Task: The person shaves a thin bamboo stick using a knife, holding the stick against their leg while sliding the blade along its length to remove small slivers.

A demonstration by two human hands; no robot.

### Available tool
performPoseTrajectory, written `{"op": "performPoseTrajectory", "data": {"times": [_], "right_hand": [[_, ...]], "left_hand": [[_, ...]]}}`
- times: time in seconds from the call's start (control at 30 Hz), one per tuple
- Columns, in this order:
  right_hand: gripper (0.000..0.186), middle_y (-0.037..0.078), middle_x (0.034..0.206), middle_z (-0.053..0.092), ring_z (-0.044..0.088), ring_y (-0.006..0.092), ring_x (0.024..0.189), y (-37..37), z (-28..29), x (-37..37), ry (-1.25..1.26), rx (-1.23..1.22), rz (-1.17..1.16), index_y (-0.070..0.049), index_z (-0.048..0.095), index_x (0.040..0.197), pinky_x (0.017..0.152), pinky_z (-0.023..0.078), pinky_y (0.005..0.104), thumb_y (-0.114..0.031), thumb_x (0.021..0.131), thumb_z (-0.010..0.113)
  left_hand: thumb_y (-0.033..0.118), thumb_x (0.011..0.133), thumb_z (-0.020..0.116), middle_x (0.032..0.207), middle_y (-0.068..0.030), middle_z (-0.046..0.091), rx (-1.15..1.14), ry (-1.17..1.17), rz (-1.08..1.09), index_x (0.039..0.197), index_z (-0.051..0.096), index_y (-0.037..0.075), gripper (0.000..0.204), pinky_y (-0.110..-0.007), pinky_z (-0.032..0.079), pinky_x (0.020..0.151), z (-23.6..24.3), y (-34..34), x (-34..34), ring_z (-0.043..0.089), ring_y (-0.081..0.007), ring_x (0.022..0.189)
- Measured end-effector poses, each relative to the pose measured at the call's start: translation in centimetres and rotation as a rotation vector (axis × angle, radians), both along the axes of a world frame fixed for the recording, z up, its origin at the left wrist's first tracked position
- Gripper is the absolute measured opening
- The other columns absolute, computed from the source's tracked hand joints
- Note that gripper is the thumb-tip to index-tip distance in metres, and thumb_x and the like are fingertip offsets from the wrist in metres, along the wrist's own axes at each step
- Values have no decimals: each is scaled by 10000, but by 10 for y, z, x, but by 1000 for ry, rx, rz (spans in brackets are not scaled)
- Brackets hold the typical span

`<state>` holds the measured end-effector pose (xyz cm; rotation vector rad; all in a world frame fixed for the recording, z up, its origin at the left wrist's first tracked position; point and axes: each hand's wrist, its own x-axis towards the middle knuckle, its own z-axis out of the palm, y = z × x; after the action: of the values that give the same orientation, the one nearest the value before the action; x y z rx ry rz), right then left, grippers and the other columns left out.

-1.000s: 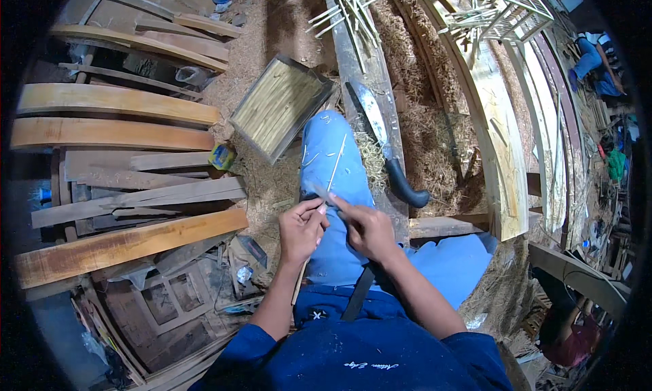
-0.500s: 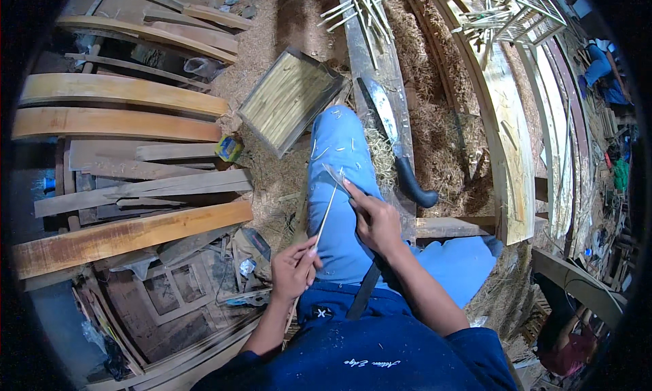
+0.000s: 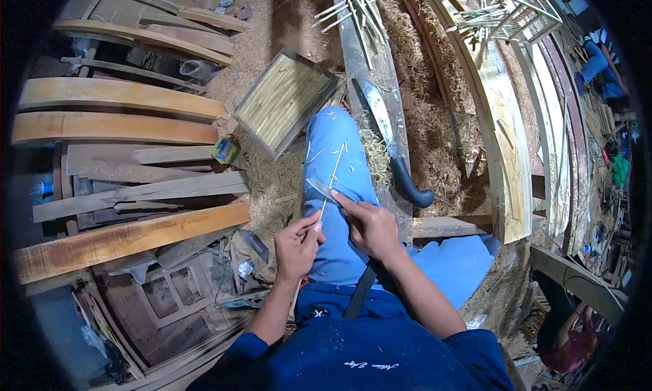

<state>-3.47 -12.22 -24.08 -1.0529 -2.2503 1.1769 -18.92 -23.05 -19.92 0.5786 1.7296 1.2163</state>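
**Over your thigh (image 3: 354, 173), a thin stick (image 3: 337, 165) under a crossing blade**

At the near end of the stick, your left hand (image 3: 297, 247) pinches it; its long axis runs away from you, slightly right. Your right hand (image 3: 372, 230), closed around a small knife (image 3: 320, 190), sits just right of the stick, blade across it beyond your left fingers. Past these, left of your knee, a framed tray (image 3: 253, 135) contains pale strips (image 3: 288, 95) side by side.
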Motion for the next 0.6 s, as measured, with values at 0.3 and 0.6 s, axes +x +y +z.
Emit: {"op": "performPoseTrajectory", "data": {"times": [0.3, 0.6], "right_hand": [[578, 134, 760, 629, 641, 346, 662, 2, -2, -5, -58, 23, -90, -361, 556, 1379, 575, 506, 478, -140, 855, 654], [542, 160, 731, 628, 629, 367, 639, -1, 8, -5, 18, -24, -152, -300, 580, 1371, 591, 492, 470, -97, 872, 644]], "left_hand": [[11, 951, 620, 756, -60, 656, -94, -71, 43, 1230, 640, -38, 284, -184, 343, 417, 32, -62, 2, 477, -30, 493], [61, 973, 599, 748, -134, 679, -79, -96, -9, 1214, 607, -48, 264, -206, 342, 353, 20, -46, 4, 486, -67, 411]]}}
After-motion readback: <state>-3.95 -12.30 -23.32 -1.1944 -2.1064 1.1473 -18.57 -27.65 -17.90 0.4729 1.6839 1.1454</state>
